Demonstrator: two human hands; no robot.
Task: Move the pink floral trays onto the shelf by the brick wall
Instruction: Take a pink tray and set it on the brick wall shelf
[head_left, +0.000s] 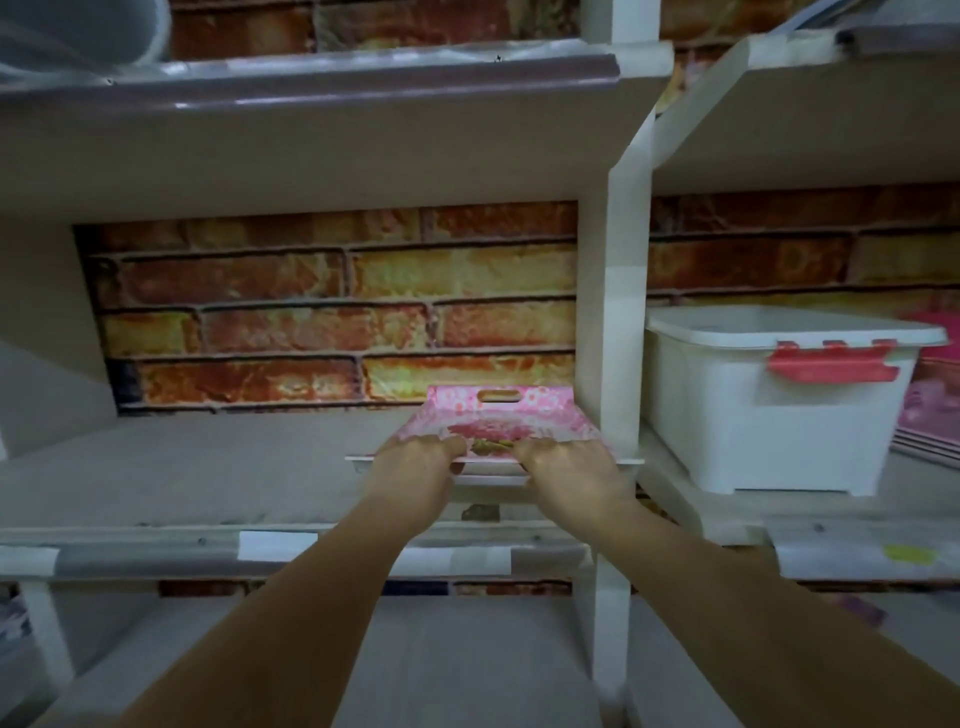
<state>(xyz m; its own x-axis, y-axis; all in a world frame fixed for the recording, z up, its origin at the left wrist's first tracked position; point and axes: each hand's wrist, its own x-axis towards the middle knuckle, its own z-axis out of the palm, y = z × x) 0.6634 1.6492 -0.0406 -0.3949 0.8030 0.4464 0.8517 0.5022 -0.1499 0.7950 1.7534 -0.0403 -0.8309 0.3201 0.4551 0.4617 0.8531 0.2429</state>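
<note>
Hands, left hand (415, 462) and right hand (563, 467), grip pink floral tray (498, 421) near edge, on shelf (208, 467).

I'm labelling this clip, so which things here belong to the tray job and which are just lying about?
Job: pink floral tray, left hand, right hand, shelf, brick wall.
Lying about: white bin with red latch, pink items beside it.

place: shop or stockroom, most likely | evidence: white shelving unit (618, 312) against brick wall (332, 306); lidded storage bin (769, 410) right of the upright; pink goods beyond bin
</note>
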